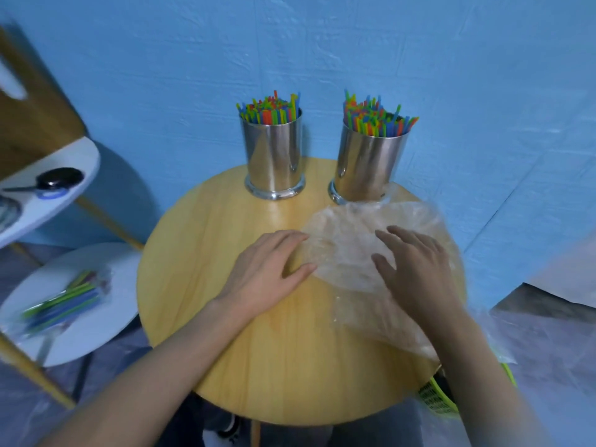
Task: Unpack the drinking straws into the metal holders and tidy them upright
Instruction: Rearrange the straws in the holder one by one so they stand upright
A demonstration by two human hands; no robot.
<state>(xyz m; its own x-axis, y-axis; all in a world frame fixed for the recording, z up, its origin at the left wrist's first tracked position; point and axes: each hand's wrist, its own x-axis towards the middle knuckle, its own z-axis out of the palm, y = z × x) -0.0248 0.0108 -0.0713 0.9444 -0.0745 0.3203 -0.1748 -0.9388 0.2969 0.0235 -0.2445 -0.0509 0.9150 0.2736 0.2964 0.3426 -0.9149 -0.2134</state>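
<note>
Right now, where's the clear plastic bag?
In the head view, the clear plastic bag lies on the right half of the round wooden table, in front of the right metal holder, under the right hand; the left hand touches its left edge.

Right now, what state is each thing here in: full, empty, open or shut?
left holder, upright, full of straws.
right holder, upright, full, a few straws leaning out.
plastic bag, looks empty, crumpled on the table.
left hand, open, flat at the bag's edge.
right hand, open, spread over the bag.
straw packet, lying flat on the white stool, blurred.
</note>
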